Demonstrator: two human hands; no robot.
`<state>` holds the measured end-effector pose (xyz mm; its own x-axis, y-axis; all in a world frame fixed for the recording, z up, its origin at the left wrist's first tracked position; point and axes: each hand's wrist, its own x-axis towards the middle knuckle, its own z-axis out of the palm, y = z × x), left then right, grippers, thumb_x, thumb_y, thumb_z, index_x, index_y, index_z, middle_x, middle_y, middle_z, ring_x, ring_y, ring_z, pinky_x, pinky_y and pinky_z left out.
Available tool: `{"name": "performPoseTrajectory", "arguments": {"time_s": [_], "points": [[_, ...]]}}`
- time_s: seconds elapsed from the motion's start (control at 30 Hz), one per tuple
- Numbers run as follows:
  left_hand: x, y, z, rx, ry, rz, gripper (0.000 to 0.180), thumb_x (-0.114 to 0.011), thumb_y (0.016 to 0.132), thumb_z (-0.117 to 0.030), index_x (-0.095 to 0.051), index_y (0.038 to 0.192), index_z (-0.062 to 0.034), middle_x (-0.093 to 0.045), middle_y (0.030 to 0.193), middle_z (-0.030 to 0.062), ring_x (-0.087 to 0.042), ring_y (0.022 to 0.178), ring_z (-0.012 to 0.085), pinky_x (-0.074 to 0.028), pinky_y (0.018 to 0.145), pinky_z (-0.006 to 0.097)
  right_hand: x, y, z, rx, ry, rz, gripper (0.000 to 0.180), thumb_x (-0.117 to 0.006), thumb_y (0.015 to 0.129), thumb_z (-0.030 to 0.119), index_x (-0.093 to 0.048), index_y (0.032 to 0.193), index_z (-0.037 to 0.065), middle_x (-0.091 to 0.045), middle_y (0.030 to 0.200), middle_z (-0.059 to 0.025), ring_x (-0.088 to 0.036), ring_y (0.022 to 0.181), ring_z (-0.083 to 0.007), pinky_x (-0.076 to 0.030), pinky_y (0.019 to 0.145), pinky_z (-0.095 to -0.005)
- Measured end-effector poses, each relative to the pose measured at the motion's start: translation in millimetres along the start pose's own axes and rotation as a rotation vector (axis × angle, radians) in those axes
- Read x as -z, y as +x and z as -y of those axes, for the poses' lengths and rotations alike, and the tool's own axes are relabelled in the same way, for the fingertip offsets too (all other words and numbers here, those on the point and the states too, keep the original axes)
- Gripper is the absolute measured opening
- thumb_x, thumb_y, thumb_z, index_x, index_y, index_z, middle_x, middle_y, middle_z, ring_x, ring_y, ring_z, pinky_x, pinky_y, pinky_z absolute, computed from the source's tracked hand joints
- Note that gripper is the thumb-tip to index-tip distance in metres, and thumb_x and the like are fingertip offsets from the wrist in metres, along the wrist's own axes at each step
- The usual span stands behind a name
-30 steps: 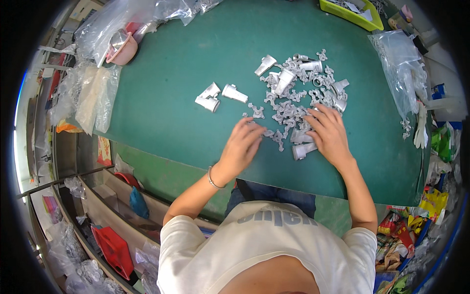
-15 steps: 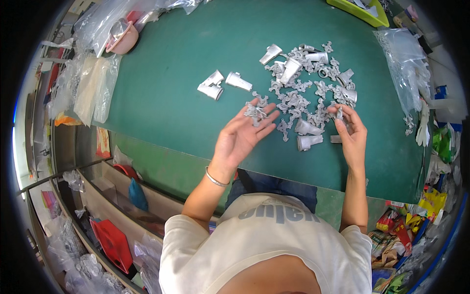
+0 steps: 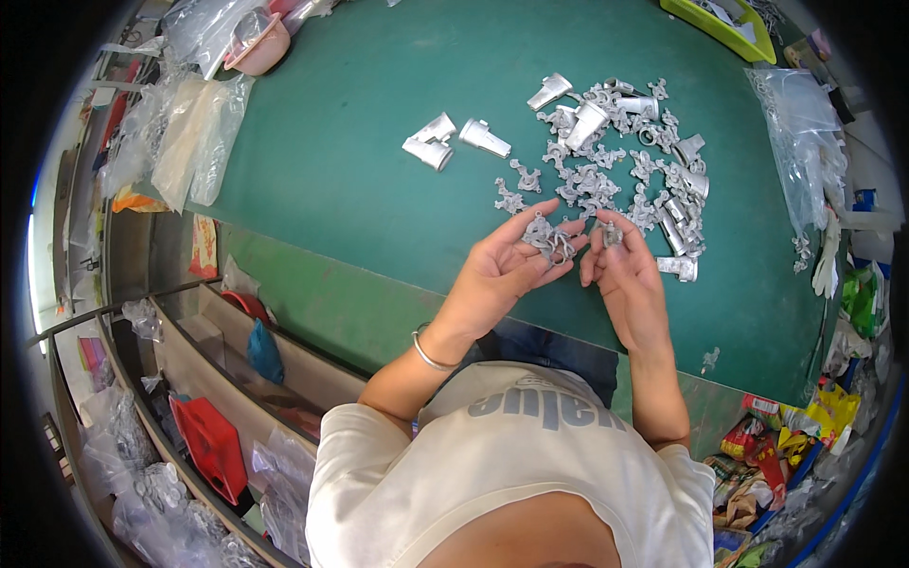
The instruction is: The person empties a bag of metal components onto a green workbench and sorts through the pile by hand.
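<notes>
Several small grey metal castings [image 3: 549, 239] rest in the palm and fingers of my left hand [image 3: 499, 275], which is cupped around them with the palm up. Close beside it, my right hand [image 3: 627, 284] pinches one small grey casting [image 3: 612, 233] between thumb and fingers. Just beyond both hands spreads a loose pile of similar small castings [image 3: 589, 185], mixed with larger silvery tube-shaped metal parts [image 3: 587, 125]. Two more silvery tubular parts [image 3: 485, 138] lie apart to the left, and a few small castings [image 3: 509, 197] sit beyond my left hand.
The green table [image 3: 360, 227] carries a pink bowl [image 3: 260, 45] at the far left and a yellow-green tray [image 3: 724, 26] at the far right. Plastic bags [image 3: 800, 142] hang over the right edge. Lower left stands an open drawer [image 3: 222, 379] with bags and a red item.
My hands have come together over the near side of the pile. The left moved right with its castings; the right moved left, carrying a casting. The head view has shifted slightly.
</notes>
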<state>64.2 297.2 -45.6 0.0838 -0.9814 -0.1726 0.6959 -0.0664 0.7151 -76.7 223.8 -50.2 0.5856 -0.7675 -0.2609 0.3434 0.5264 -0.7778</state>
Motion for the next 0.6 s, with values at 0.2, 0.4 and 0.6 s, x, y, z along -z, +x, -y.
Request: {"name": "performPoseTrajectory", "arguments": {"time_s": [0.2,0.4,0.6], "points": [[-7,-4,4,-0.039,0.128,-0.007,0.049,-0.042,0.083,0.007,-0.027,0.129,-0.0010,-0.041,0.124,0.0173,-0.047,0.110,0.0207,-0.040,0.092,0.031,-2,-4,-5,0.045,-0.412,-0.012,0.011,-0.061,0.076,0.002,-0.054,0.085,0.002,-0.050,0.072,0.0047,-0.038,0.057,0.0012,-0.029,0.047,-0.0122],[-14,-8,13,-0.166,0.203,-0.081,0.037,-0.039,0.083,0.009,-0.036,0.119,0.0009,-0.043,0.122,0.0165,-0.048,0.107,0.0189,-0.041,0.091,0.030,-4,-7,-8,0.474,-0.869,-0.035,0.007,-0.060,0.079,0.006,-0.054,0.079,0.001,-0.052,0.065,0.0030,-0.040,0.052,-0.0008,-0.030,0.044,-0.0151],[-19,-9,13,-0.216,0.357,-0.179,0.036,-0.038,0.083,0.008,-0.034,0.118,0.0005,-0.043,0.121,0.0187,-0.047,0.110,0.0222,-0.042,0.090,0.032,-6,-16,6,0.101,-0.398,-0.027,0.010,-0.054,0.083,0.010,-0.053,0.084,0.001,-0.047,0.057,0.0002,-0.041,0.045,-0.0061,-0.028,0.040,-0.0186]]}}
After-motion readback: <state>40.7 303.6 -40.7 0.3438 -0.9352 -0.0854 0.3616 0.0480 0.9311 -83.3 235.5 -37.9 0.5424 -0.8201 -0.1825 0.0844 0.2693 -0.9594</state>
